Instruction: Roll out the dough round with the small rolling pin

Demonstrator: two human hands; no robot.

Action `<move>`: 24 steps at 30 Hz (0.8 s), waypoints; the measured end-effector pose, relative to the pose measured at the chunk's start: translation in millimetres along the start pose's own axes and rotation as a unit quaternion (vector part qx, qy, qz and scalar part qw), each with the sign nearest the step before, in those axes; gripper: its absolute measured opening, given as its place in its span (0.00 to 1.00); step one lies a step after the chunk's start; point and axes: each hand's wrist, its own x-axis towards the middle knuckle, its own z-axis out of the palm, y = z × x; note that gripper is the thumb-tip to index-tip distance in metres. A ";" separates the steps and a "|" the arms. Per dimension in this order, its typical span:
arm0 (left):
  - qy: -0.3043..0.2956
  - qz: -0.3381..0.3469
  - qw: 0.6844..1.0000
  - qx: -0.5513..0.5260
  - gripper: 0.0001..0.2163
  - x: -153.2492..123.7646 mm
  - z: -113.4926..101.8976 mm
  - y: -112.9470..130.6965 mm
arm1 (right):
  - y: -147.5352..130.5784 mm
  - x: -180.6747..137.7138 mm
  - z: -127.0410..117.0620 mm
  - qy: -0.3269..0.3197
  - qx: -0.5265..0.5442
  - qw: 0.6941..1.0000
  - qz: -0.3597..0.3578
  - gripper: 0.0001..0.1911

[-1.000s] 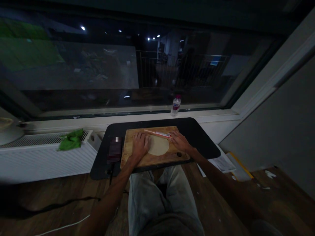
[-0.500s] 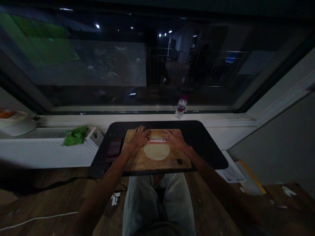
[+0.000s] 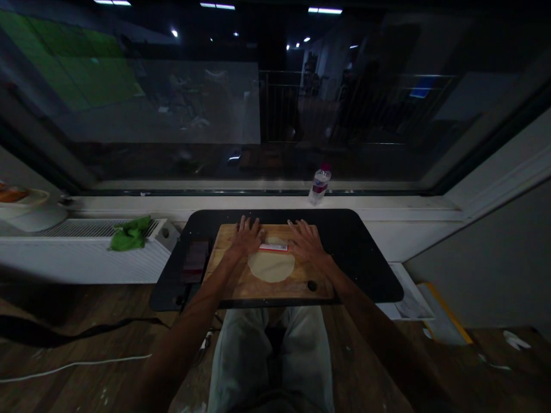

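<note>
A thin, round sheet of dough lies on a wooden cutting board. Across its upper part runs a slim rolling pin with a red and white label round its middle. My left hand rests palm down on the pin's left end, fingers stretched forward and apart. On the right end lies my right hand, also flat, with fingers spread. Both ends of the pin are hidden under the palms. Part of the dough shows beyond the pin, between the hands.
The board sits on a black table against a window sill. A water bottle stands on the sill. Left of the board is a dark, blurred flat item. A green cloth hangs on the radiator.
The rolling pin has turned, so its label shows a narrower white face. My fingers are straighter and more spread than before. The view has shifted slightly.
</note>
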 end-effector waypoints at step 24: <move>0.062 0.064 0.996 0.004 0.29 -103.1 -19.6 12.6 | -59.8 -88.4 -1.2 0.119 -0.001 0.990 0.070 0.31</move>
